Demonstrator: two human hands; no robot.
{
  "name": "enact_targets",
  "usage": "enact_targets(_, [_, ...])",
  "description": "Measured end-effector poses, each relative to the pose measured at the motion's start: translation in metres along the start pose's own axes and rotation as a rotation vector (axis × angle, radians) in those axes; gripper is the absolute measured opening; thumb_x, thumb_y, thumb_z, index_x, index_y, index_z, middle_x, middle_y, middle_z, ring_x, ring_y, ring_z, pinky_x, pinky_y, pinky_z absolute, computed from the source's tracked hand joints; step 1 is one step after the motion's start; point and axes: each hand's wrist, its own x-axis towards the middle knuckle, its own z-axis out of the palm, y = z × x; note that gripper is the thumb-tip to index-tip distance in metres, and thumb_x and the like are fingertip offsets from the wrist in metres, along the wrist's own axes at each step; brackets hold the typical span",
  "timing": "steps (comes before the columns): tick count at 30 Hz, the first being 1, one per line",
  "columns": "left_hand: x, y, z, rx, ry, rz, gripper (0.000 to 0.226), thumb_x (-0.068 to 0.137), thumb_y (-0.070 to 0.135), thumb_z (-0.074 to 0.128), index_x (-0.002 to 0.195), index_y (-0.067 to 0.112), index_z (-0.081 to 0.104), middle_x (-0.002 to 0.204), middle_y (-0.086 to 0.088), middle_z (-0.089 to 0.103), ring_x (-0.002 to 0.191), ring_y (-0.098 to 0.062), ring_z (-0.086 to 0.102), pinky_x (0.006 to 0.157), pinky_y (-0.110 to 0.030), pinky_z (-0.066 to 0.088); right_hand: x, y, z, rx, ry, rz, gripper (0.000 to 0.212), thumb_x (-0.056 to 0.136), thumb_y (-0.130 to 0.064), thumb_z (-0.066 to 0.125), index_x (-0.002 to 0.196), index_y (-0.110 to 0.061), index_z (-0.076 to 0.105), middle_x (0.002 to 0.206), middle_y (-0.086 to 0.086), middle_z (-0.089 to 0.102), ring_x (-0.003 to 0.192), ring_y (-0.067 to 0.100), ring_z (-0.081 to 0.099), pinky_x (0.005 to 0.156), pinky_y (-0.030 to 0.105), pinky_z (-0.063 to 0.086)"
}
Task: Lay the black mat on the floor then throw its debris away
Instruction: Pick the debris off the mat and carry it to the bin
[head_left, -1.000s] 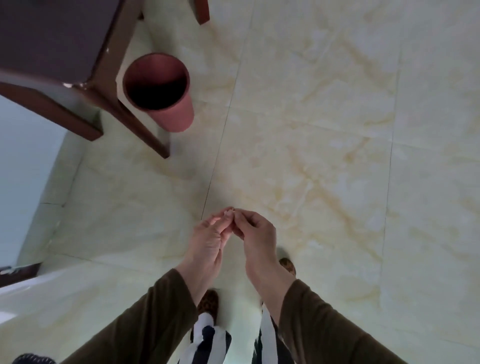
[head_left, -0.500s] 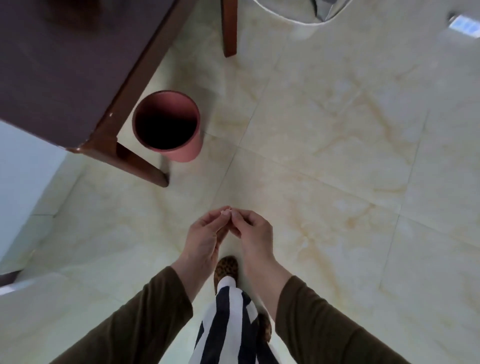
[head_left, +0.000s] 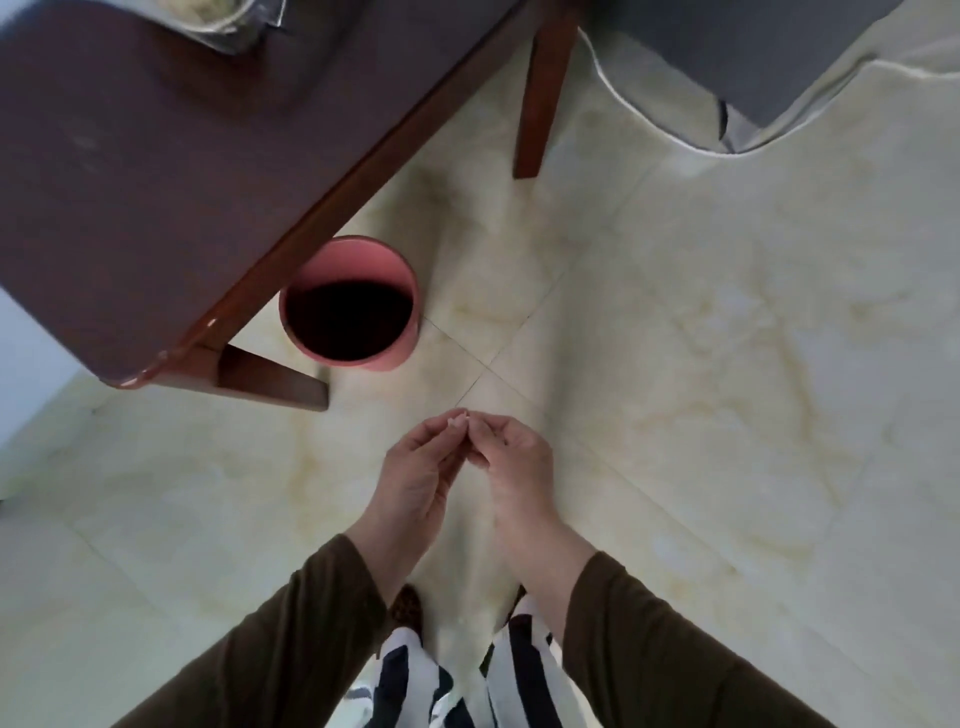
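Observation:
My left hand (head_left: 421, 467) and my right hand (head_left: 511, 462) are held together in front of me above the tiled floor. Their fingertips meet and pinch a tiny pale bit of debris (head_left: 460, 419) that is too small to make out. A round pink bin (head_left: 358, 254) stands open on the floor, ahead and to the left of my hands, partly under the table's edge. Its inside is dark. I cannot make out a black mat for certain.
A dark brown wooden table (head_left: 156, 156) fills the upper left, with one leg (head_left: 270, 382) beside the bin and another (head_left: 540, 104) farther back. A grey shape with a white edge (head_left: 753, 67) lies at the top right. My striped trousers and patterned shoes show below.
The view has advanced toward the table and bin, so the bin now lies closer to my hands. My hands have stayed pinched together in the same pose.

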Motion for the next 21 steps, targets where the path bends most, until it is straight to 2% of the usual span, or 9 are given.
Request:
enact_targets(6, [0.028, 0.025, 0.02, -0.145, 0.091, 0.055, 0.018, 0.093, -0.001, 0.06, 0.108, -0.005, 0.07, 0.092, -0.014, 0.077, 0.082, -0.019, 0.075, 0.074, -0.023, 0.059, 0.041, -0.031, 0.026, -0.119, -0.108, -0.006, 0.01, 0.087, -0.006, 0.074, 0.085, -0.014, 0.08, 0.087, 0.014, 0.08, 0.078, 0.02, 0.072, 0.074, 0.028, 0.057])
enact_targets(11, [0.068, 0.068, 0.014, -0.22, 0.128, 0.124, 0.017, 0.095, -0.004, 0.057, 0.108, -0.01, 0.066, 0.089, -0.016, 0.076, 0.081, -0.021, 0.074, 0.075, -0.024, 0.06, 0.084, -0.051, 0.074, -0.227, -0.238, 0.009, 0.019, 0.088, -0.009, 0.073, 0.078, -0.022, 0.081, 0.083, 0.005, 0.081, 0.078, 0.013, 0.075, 0.072, 0.02, 0.056])
enact_targets(13, [0.083, 0.08, 0.01, -0.231, 0.168, 0.14, 0.023, 0.096, -0.003, 0.055, 0.116, -0.014, 0.062, 0.1, -0.022, 0.073, 0.091, -0.027, 0.07, 0.085, -0.028, 0.06, 0.101, -0.052, 0.092, -0.303, -0.276, 0.026, 0.016, 0.089, -0.012, 0.072, 0.079, -0.021, 0.081, 0.083, 0.003, 0.08, 0.076, 0.009, 0.073, 0.068, 0.016, 0.054])
enact_targets(15, [0.101, 0.088, 0.004, -0.253, 0.198, 0.134, 0.033, 0.099, -0.001, 0.053, 0.126, -0.02, 0.055, 0.121, -0.032, 0.065, 0.108, -0.032, 0.064, 0.104, -0.037, 0.051, 0.12, -0.05, 0.109, -0.361, -0.303, 0.036, 0.018, 0.089, -0.014, 0.072, 0.077, -0.024, 0.08, 0.082, -0.001, 0.08, 0.076, 0.006, 0.073, 0.064, 0.015, 0.053])
enact_targets(16, [0.108, 0.091, 0.002, -0.27, 0.212, 0.128, 0.035, 0.1, 0.0, 0.053, 0.128, -0.02, 0.054, 0.126, -0.034, 0.063, 0.11, -0.032, 0.064, 0.107, -0.038, 0.049, 0.128, -0.048, 0.117, -0.386, -0.31, 0.047, 0.018, 0.089, -0.014, 0.072, 0.076, -0.025, 0.079, 0.081, -0.003, 0.08, 0.077, 0.007, 0.073, 0.064, 0.015, 0.054])
enact_targets(19, [0.14, 0.104, -0.008, -0.319, 0.292, 0.13, 0.029, 0.1, 0.0, 0.054, 0.123, -0.016, 0.06, 0.116, -0.029, 0.067, 0.097, -0.026, 0.071, 0.097, -0.033, 0.056, 0.162, -0.04, 0.145, -0.421, -0.34, 0.08, 0.01, 0.09, -0.013, 0.07, 0.089, -0.015, 0.08, 0.088, 0.004, 0.079, 0.082, 0.017, 0.073, 0.071, 0.023, 0.057])
enact_targets(21, [0.163, 0.11, -0.015, -0.344, 0.363, 0.121, 0.027, 0.099, 0.0, 0.056, 0.121, -0.014, 0.062, 0.114, -0.028, 0.067, 0.098, -0.029, 0.068, 0.098, -0.035, 0.055, 0.184, -0.034, 0.161, -0.441, -0.36, 0.131, 0.009, 0.092, -0.01, 0.068, 0.094, -0.008, 0.077, 0.089, 0.011, 0.076, 0.081, 0.023, 0.071, 0.071, 0.027, 0.057])
